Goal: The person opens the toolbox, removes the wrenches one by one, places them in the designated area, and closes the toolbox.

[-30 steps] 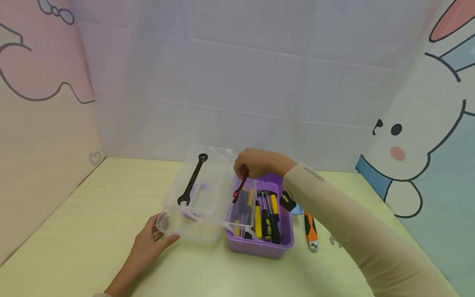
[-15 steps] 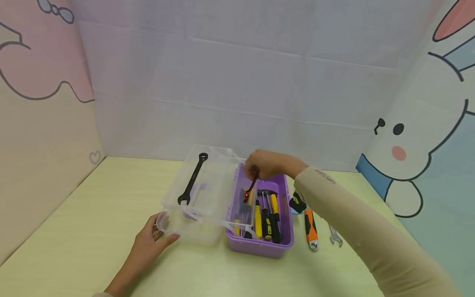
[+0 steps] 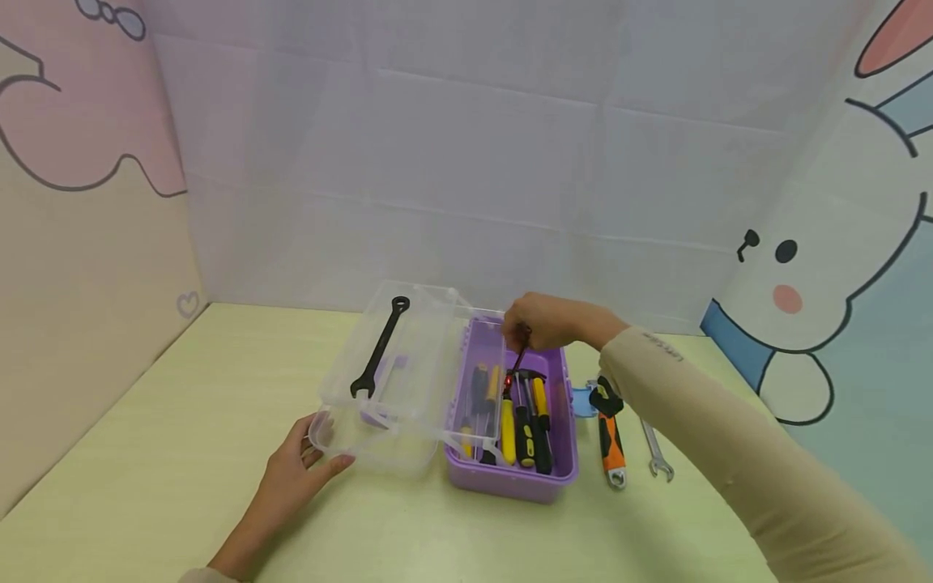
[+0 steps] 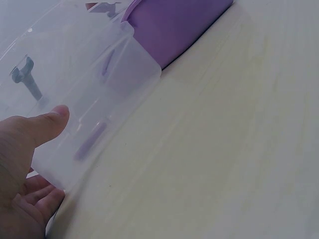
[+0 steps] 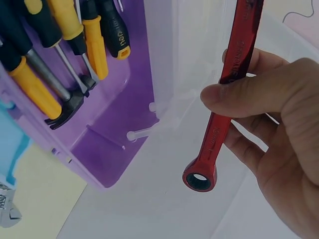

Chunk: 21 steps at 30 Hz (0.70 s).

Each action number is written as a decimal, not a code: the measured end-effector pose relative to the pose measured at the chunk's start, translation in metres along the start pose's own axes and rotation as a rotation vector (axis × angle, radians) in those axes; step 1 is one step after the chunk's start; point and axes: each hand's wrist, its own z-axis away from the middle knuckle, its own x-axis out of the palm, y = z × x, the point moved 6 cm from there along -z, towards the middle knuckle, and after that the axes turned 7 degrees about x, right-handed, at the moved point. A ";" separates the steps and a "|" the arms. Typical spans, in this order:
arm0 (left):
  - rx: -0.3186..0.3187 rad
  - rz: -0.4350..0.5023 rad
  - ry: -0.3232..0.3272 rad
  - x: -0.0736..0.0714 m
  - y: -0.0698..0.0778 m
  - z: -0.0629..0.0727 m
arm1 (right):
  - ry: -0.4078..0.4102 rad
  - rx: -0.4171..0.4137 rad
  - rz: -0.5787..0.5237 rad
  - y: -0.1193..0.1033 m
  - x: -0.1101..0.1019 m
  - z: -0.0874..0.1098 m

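My right hand (image 3: 543, 318) pinches a red ratchet wrench (image 5: 219, 119) between thumb and fingers, its ring end showing in the right wrist view. In the head view the wrench slants down over the purple toolbox (image 3: 510, 486), close above the tools inside. My left hand (image 3: 295, 474) grips the near left corner of the box's clear lid (image 3: 423, 348), thumb on top and fingers around the edge. The lid is swung over to the left. A large black wrench (image 3: 381, 348) shows in it.
Inside the box lie several yellow-and-black screwdrivers (image 5: 94, 45) and a hammer (image 5: 67, 109). To its right are a blue latch (image 3: 583, 401), an orange-and-black-handled tool (image 3: 611, 449) and a silver wrench (image 3: 658, 461). A fabric wall (image 3: 474, 178) stands behind the table.
My right hand has carried the red ratchet wrench rightward, from the lid's side to over the tools in the box. The left hand stays at the lid.
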 end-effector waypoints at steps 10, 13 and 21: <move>-0.026 0.009 -0.016 0.000 0.000 0.000 | 0.006 -0.011 -0.025 0.012 0.007 0.013; -0.045 0.013 -0.024 0.000 -0.001 0.000 | 0.006 -0.008 -0.023 0.016 0.009 0.016; -0.064 0.022 -0.025 0.001 -0.001 0.001 | 0.003 0.016 -0.033 0.027 0.015 0.024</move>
